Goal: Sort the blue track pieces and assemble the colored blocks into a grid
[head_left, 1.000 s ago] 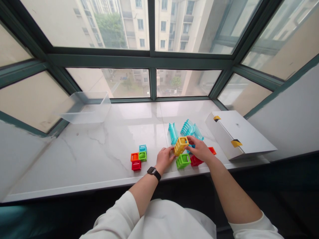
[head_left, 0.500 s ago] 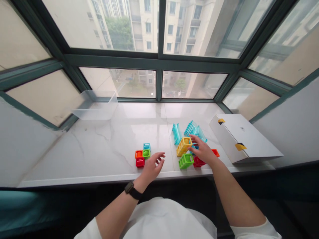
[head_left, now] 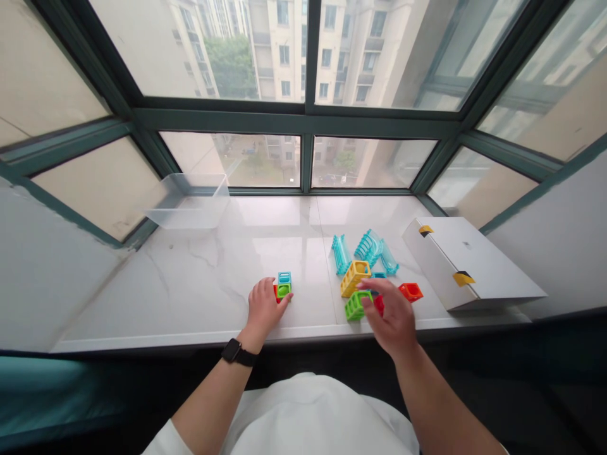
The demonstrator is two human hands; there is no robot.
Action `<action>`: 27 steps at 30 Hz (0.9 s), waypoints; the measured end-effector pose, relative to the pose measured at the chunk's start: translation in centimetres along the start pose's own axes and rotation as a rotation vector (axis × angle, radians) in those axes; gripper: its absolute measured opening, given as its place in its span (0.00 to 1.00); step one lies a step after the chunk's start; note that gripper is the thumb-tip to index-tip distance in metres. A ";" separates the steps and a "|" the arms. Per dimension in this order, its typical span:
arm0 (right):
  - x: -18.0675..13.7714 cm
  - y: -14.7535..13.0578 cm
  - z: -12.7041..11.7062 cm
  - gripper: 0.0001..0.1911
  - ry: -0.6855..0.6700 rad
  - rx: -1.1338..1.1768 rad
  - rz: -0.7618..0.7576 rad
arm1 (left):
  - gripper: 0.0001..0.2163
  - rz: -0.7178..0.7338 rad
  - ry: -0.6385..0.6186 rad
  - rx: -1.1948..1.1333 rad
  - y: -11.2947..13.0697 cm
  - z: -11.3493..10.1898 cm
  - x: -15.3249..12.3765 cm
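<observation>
Your left hand [head_left: 262,308] covers a cluster of hollow blue, green and red cubes [head_left: 284,284] on the marble windowsill [head_left: 213,272], grip unclear, while your right hand [head_left: 391,319] hovers, fingers spread, over a green block [head_left: 351,306].

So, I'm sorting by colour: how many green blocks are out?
2: one green block at the left hand's fingertips, one beside the right hand. Others may be hidden.

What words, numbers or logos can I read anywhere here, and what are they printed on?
No text here can be read.
White box: a small dark mark on its lid, too small to read; its yellow stickers show no lettering.
Wristwatch: screen dark.
Toy blocks: no print visible.
</observation>
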State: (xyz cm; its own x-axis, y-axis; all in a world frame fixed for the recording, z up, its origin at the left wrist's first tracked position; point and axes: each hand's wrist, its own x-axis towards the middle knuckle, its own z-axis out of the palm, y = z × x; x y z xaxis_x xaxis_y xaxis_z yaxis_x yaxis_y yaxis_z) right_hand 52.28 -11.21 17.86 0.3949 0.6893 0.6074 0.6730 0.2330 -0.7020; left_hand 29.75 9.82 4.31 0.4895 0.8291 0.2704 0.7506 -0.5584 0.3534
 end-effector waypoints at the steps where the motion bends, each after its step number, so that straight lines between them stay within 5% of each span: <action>1: -0.5 -0.5 0.9 0.16 -0.062 0.028 -0.016 | 0.24 -0.016 -0.021 0.046 0.5 0.2 0.4; 6: -2.5 -0.1 5.2 0.19 -0.304 0.098 0.046 | 0.17 -0.020 -0.128 0.141 1.4 0.4 1.4; 12: -4.9 5.3 10.5 0.24 -0.400 0.086 0.256 | 0.14 0.197 -0.147 0.036 0.1 0.5 0.3; 19: -6.1 8.9 15.5 0.32 -0.409 -0.099 0.288 | 0.09 0.312 -0.156 -0.024 -0.6 0.4 -0.3; 27: -6.9 9.8 17.1 0.22 -0.316 -0.157 0.289 | 0.10 0.348 -0.196 -0.062 -0.6 0.2 -0.4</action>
State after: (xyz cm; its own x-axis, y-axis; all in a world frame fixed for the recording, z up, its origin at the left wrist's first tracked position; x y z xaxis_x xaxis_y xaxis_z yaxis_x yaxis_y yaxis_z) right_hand 45.47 -1.96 0.44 0.3863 0.8920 0.2346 0.6597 -0.0895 -0.7461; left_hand 29.15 9.87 3.84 0.7893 0.5770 0.2097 0.5000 -0.8024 0.3258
